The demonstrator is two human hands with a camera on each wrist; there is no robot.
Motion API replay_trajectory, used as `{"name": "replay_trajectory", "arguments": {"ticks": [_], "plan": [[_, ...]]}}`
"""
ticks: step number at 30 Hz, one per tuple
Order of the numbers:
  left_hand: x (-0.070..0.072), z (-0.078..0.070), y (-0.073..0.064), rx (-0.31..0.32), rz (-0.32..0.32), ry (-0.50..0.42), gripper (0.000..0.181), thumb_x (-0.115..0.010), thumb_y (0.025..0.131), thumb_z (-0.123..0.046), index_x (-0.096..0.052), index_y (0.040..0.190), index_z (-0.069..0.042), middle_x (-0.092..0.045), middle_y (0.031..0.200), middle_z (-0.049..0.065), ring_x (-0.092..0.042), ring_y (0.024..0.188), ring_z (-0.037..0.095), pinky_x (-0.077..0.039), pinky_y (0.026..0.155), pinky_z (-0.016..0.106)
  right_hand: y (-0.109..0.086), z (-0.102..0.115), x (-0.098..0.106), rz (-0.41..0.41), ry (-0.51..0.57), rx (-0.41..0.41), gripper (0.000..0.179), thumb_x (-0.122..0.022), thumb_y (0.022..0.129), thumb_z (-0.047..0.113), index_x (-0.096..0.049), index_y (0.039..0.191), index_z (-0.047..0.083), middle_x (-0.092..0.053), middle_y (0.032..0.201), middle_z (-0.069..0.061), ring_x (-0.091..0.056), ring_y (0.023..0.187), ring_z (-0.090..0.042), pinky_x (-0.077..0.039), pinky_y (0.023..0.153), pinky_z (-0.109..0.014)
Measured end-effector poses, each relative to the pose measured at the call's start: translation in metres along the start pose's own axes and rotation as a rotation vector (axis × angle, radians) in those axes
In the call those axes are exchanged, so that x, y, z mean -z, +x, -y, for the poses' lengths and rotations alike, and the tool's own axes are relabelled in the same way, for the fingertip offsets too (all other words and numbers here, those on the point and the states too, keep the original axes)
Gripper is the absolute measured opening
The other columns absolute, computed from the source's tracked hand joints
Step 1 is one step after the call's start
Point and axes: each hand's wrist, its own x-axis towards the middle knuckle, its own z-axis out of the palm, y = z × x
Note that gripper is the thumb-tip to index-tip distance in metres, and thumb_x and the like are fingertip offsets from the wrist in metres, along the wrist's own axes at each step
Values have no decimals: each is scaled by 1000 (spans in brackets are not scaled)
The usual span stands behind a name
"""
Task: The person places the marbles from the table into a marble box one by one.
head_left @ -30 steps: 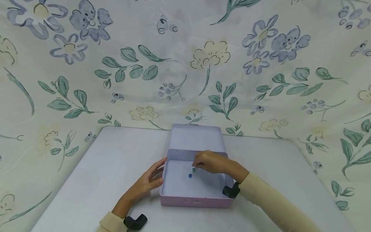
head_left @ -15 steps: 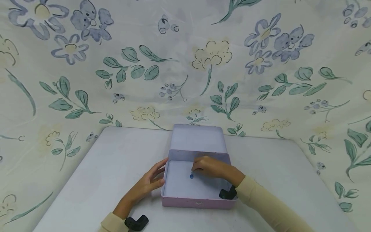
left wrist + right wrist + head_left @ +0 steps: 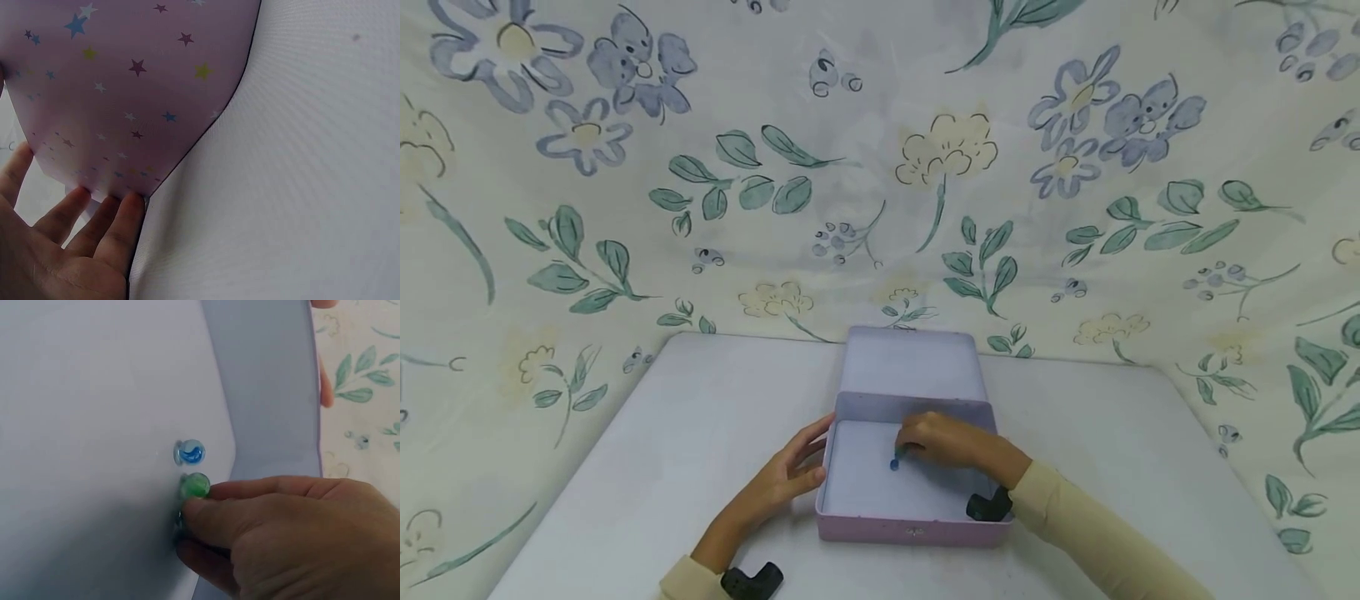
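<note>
A blue marble [image 3: 192,452] is laid in the box [image 3: 865,529] touched by the loosely spread left hand [image 3: 778,475]; a green marble [image 3: 197,484], pinched by the right hand [image 3: 943,440], is unreleased.

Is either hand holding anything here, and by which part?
The right hand holds the green marble by its hand-facing edge, between thumb and forefinger. The left hand only touches the box with its fingertips.

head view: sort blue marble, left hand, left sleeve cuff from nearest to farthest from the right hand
1. Blue marble: inside the open box, just left of the right hand.
2. Left hand: farther left, against the box's side.
3. Left sleeve cuff: lower left, near the picture's bottom edge.
</note>
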Motion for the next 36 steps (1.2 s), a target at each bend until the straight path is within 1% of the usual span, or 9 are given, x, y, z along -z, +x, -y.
{"name": "replay_trajectory", "arguments": {"ticks": [3,7,15,18,22,26,28,30,36], "plan": [[-1,1,-1,-1,-3,-3,69,-54,99,-10,-23,160,-22,-16,167,16,-24,146,56,-29,110,74,0,0,-2,0,-7,-17,14,-71,92,7,-78,103,10,-74,98,1,-66,88,-3,-54,80,-11],[-2,1,-1,-7,-6,-6,69,-53,100,-10,-23,160,-21,-16,167,16,-23,146,56,-29,110,74,0,0,-3,0,-9,-29,13,-71,92,8,-78,103,11,-73,96,1,-63,85,-2,-55,78,-12],[-4,1,-4,-1,5,-11,69,-53,100,-10,-21,160,-20,-14,167,17,-22,146,56,-28,111,74,-3,1,-3,9,22,-35,14,-71,92,8,-78,104,10,-74,99,1,-67,90,-3,-54,80,-11],[-3,0,-3,-8,5,-11,68,-53,100,-10,-22,160,-21,-15,167,16,-23,146,55,-28,111,73,-2,-1,-2,-22,51,-70,15,-72,91,8,-78,105,10,-73,99,1,-68,91,-5,-55,79,-11],[-2,1,-3,-10,-1,-7,69,-54,100,-9,-22,160,-23,-15,167,16,-24,146,55,-29,111,73,0,-3,0,-89,92,-61,15,-74,89,6,-78,103,9,-73,96,0,-66,86,-4,-55,76,-12],[-2,2,-4,-2,11,-20,70,-53,100,-9,-21,160,-21,-15,167,18,-23,146,56,-29,111,73,-2,-1,11,-128,159,11,15,-73,89,4,-77,104,5,-73,96,-2,-67,86,-5,-55,76,-11],[-3,3,-4,3,9,-24,70,-54,100,-10,-21,160,-20,-15,167,18,-23,146,55,-29,111,73,-6,1,21,-139,183,24,16,-73,90,4,-76,105,4,-74,97,-3,-67,86,-5,-55,76,-12],[-4,3,-3,6,4,-23,70,-54,100,-10,-21,160,-20,-15,167,17,-23,147,55,-28,111,73,-13,3,32,-143,197,14,16,-72,91,6,-76,106,5,-74,97,-1,-67,87,-5,-56,77,-14],[0,0,-1,-15,4,-2,70,-54,100,-9,-21,160,-21,-15,167,17,-23,146,55,-28,112,73,-47,-4,55,-147,213,-95,16,-72,92,12,-76,107,12,-74,101,1,-66,90,-4,-58,80,-20]]}}
